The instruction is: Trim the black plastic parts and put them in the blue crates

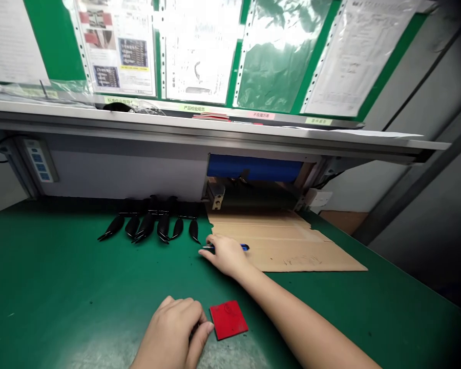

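Observation:
My right hand [225, 254] reaches forward over the green table [61, 287] and closes its fingers on a blue pen [245, 247] lying at the near left edge of a flat cardboard sheet [292, 246]. My left hand [174, 333] rests near the bottom of the view, fingers curled, thumb touching the left corner of a small red square pad [228, 319]. Something dark shows under its fingers, but I cannot make out what. A row of several black pointed parts [149, 225] lies just beyond and left of my right hand.
A grey shelf [215, 133] runs across above the table, with a power strip [40, 160] at left and a blue bin [253, 168] in an opening behind the cardboard. Papers in plastic sleeves [200, 51] hang on a green board. The table's right edge slants away.

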A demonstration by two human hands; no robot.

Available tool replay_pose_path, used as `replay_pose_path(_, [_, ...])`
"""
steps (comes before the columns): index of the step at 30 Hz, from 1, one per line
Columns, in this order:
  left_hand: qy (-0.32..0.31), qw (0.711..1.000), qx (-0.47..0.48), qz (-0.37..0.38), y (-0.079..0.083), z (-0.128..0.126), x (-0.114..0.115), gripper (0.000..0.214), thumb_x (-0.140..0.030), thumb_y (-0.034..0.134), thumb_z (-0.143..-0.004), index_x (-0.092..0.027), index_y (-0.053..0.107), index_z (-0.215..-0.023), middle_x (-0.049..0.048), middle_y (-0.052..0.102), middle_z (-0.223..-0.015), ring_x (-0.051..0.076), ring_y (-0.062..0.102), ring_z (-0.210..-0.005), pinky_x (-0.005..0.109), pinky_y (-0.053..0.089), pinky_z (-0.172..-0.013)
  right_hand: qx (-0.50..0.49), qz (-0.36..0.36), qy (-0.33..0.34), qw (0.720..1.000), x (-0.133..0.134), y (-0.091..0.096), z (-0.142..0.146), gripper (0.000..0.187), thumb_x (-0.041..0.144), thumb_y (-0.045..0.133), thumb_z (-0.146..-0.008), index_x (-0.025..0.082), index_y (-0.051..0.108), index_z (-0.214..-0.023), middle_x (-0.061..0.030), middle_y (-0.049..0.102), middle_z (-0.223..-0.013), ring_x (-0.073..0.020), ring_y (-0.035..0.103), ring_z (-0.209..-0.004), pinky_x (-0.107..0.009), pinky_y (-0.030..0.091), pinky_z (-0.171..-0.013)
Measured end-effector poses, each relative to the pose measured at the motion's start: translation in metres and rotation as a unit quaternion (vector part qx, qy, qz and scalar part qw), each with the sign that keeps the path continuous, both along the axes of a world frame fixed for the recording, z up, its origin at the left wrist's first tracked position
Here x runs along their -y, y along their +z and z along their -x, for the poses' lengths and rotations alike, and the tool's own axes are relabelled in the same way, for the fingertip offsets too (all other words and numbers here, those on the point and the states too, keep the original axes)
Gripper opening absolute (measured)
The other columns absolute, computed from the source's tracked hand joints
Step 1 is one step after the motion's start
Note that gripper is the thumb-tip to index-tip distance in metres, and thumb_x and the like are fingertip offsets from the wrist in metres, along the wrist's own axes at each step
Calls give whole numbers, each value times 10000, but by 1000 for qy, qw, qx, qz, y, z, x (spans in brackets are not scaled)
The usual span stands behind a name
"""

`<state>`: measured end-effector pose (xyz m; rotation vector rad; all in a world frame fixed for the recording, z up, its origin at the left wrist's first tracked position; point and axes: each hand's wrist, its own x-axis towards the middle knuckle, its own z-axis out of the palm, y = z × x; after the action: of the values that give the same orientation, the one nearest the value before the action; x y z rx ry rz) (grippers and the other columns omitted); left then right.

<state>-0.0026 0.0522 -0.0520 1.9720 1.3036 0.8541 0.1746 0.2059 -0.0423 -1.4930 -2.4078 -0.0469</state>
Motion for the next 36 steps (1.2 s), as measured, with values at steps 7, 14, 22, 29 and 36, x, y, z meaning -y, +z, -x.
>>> replay_pose_path(7, [147, 976, 156, 44, 1, 9, -10, 284, -488, 578, -837, -256, 548, -677, 39, 534, -666, 196, 459, -645, 313, 296, -659, 63, -67, 0, 996, -8, 1, 27, 161, 189, 486, -939, 114, 600, -853, -71, 596, -815, -207, 555, -782, -338, 405, -747])
replay_pose_path(14, [228, 817, 457, 268, 15, 23, -16, 545, -651, 479, -818, -278, 461, -1215, 98, 613, -1030, 222, 586, -905, 319, 445, -718, 8, -216, 126, 968, 119, 4, -40, 202, 182, 430, -940, 138, 610, -861, -64, 545, -688, -198, 472, -634, -333, 295, -611])
replay_pose_path(22, [260, 785, 548, 125, 18, 25, -14, 415, -592, 640, -748, -209, 509, -837, -12, 577, -740, 115, 557, -586, 194, 408, -485, 23, -122, 268, 955, 131, 15, -34, 226, 128, 438, -863, 162, 622, -989, -52, 556, -712, -186, 488, -652, -318, 308, -585])
replay_pose_path(29, [146, 771, 595, 177, 24, 36, -14, 374, -392, 691, -774, -160, 589, -1049, -5, 570, -740, 82, 500, -513, 213, 414, -495, -40, -6, 86, 995, 84, 7, -63, 239, 155, 507, -866, 230, 596, -1075, -58, 598, -1000, -223, 542, -930, -342, 409, -791])
replay_pose_path(36, [-14, 715, 619, 325, 2, 12, -11, 445, -391, 410, -953, -98, 493, -1277, -61, 395, -521, 64, 364, -358, 233, 338, -452, -80, 137, 215, 964, 115, 15, -57, 407, 357, 816, -696, 275, 625, -1047, -13, 612, -1026, -229, 528, -991, -363, 371, -919])
